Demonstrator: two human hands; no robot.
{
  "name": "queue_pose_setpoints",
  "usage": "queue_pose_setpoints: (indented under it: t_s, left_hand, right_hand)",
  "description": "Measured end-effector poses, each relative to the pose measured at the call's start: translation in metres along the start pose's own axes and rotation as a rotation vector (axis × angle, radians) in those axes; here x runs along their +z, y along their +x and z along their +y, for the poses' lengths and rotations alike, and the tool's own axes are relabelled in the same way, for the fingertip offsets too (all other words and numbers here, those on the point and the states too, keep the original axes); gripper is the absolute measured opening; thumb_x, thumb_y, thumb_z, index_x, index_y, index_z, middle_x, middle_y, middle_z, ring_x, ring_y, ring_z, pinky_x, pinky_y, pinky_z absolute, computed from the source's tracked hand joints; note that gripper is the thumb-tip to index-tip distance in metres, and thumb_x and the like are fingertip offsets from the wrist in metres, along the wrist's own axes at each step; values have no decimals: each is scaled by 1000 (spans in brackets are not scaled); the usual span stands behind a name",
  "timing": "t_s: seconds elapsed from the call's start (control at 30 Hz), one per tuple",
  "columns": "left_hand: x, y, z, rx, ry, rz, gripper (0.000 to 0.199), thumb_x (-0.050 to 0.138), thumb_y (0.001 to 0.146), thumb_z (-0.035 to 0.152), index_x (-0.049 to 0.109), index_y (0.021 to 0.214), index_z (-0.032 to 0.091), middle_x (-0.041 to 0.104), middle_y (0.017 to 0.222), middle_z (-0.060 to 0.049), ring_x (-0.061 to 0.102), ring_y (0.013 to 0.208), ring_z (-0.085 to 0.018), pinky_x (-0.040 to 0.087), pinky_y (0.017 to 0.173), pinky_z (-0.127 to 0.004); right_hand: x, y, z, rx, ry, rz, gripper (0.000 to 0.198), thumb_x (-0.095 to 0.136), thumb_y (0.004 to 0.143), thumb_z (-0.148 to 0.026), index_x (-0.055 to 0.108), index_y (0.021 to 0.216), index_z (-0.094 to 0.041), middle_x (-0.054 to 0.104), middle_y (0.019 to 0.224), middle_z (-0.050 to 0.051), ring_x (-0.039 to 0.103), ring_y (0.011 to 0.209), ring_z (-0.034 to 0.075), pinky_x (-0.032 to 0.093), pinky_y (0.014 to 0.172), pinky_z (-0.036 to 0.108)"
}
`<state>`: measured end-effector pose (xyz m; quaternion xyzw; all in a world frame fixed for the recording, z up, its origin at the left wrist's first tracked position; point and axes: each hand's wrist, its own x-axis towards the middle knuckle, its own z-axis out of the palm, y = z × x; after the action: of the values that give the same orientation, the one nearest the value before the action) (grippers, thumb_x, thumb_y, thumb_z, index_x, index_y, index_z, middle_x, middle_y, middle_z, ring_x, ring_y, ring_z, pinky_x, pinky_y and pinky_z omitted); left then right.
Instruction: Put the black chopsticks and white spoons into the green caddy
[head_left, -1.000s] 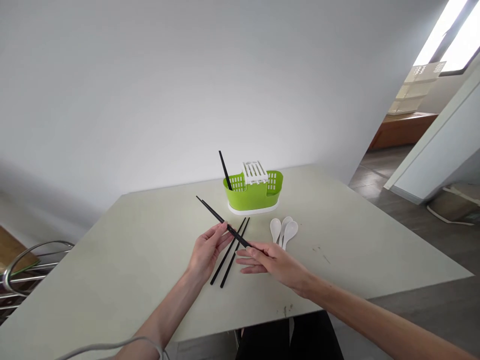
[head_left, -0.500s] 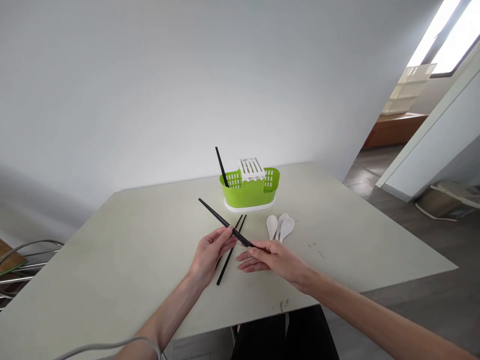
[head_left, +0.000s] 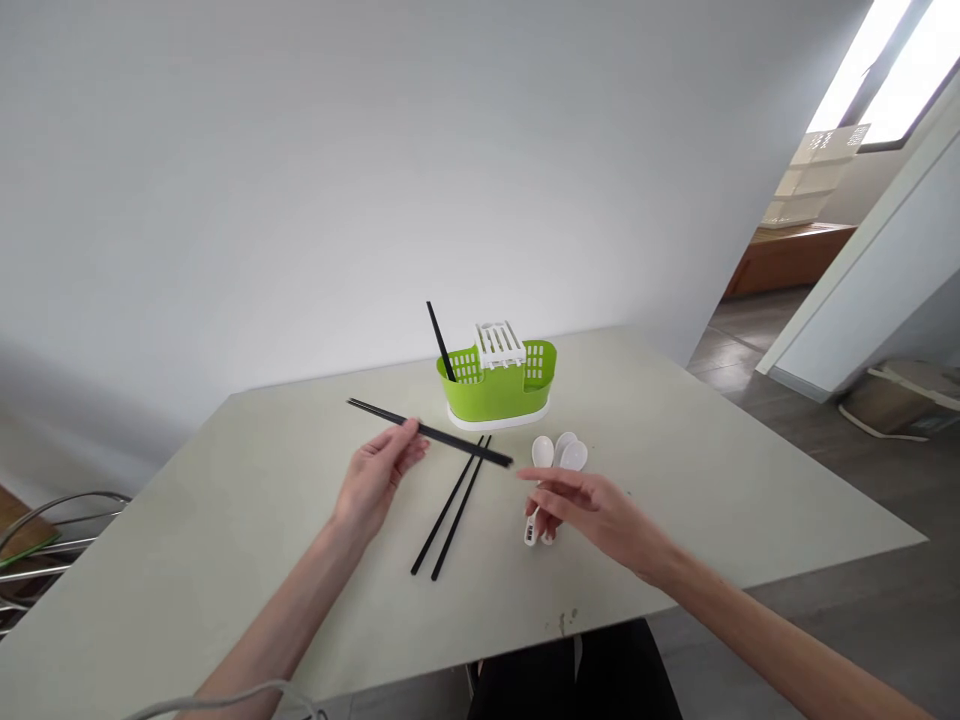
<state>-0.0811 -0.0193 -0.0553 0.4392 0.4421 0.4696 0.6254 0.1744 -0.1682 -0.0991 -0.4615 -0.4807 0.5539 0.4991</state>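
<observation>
A pair of black chopsticks (head_left: 465,443) is pinched near its middle by my left hand (head_left: 375,475), held slantwise above the table. My right hand (head_left: 604,515) is open, with its fingertips just off the thick ends of that pair. Beneath the right hand lie several white spoons (head_left: 574,456), their handles partly hidden by the fingers. Two more black chopsticks (head_left: 459,515) rest on the table between my hands. Behind them stands a green utensil basket (head_left: 491,402) with a white base and a white slotted top piece (head_left: 501,344). Black chopsticks (head_left: 440,340) lean upright in its left compartment.
The pale table (head_left: 262,480) backs onto a white wall (head_left: 360,200). A grey cable (head_left: 217,695) crosses my left forearm. Metal chair rails (head_left: 52,545) stand at the left, and a covered bin-like object (head_left: 900,400) sits on the floor at the right.
My right hand has let go of the chopsticks and moved slightly right, its fingers opening. My left hand has shifted left with the pair, which now lies flatter.
</observation>
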Motion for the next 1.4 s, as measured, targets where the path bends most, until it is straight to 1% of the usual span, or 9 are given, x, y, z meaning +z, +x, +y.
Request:
queue_pose_setpoints:
  t_s: [0.07, 0.13, 0.23, 0.33, 0.53, 0.87, 1.03, 1.3, 1.4]
  left_hand:
    - [-5, 17, 23, 96, -42, 89, 29, 96, 68, 32, 82, 87, 14, 76, 80, -3, 70, 71, -8, 61, 73, -15]
    - [-12, 35, 48, 181, -63, 177, 24, 94, 71, 29, 81, 84, 14, 75, 78, -2, 67, 67, -6, 60, 68, -13]
    - [-16, 59, 79, 293, 7, 245, 24, 93, 72, 30, 80, 84, 14, 75, 84, -3, 69, 71, -7, 61, 71, -13]
    - [-10, 80, 94, 357, 155, 270, 30, 95, 69, 35, 80, 84, 14, 77, 91, -7, 72, 78, -12, 64, 79, -20]
    - [22, 120, 96, 419, 458, 214, 37, 93, 69, 45, 80, 83, 13, 79, 93, -10, 75, 76, -18, 67, 86, -34]
    - [51, 157, 91, 334, 816, 160, 31, 93, 65, 37, 80, 77, 12, 80, 78, -10, 77, 67, -21, 67, 73, -31]
    - [56, 167, 76, 277, 879, 130, 30, 95, 62, 37, 80, 73, 13, 80, 74, -11, 78, 67, -22, 67, 73, -32]
    - [48, 179, 63, 300, 991, 59, 31, 93, 63, 44, 80, 73, 17, 82, 84, -9, 78, 75, -22, 65, 73, -29]
    - [47, 183, 59, 309, 1039, 38, 32, 92, 64, 47, 80, 73, 18, 81, 80, -7, 77, 75, -21, 63, 69, -28]
  right_hand:
    - [-21, -5, 7, -85, -47, 146, 50, 71, 92, -59, 72, 125, -21, 76, 95, 7, 70, 79, 19, 57, 75, 36]
    - [-49, -10, 19, -136, -89, 325, 48, 73, 90, -60, 74, 117, -21, 75, 95, 7, 67, 78, 19, 55, 72, 35]
    - [-90, -17, 41, -114, -129, 591, 50, 76, 85, -64, 74, 107, -19, 74, 92, 8, 64, 75, 19, 53, 67, 33]
    - [-114, -22, 60, -86, -145, 698, 51, 75, 84, -66, 73, 106, -19, 73, 91, 8, 63, 73, 19, 53, 65, 33]
    - [-116, -23, 72, -76, -211, 622, 50, 70, 88, -66, 71, 108, -19, 72, 89, 7, 60, 67, 17, 53, 65, 33]
    - [-118, -20, 77, -25, -243, 563, 51, 66, 92, -67, 69, 111, -20, 72, 91, 7, 62, 69, 17, 52, 65, 32]
    - [-119, -21, 79, -8, -249, 548, 49, 63, 95, -66, 68, 114, -21, 73, 93, 7, 63, 70, 17, 52, 66, 32]
    - [-119, -21, 80, -11, -261, 535, 50, 62, 95, -66, 67, 115, -21, 73, 93, 8, 63, 71, 17, 52, 65, 32]
    - [-118, -20, 78, -21, -265, 540, 52, 62, 94, -68, 68, 113, -20, 72, 91, 7, 62, 69, 17, 53, 65, 32]
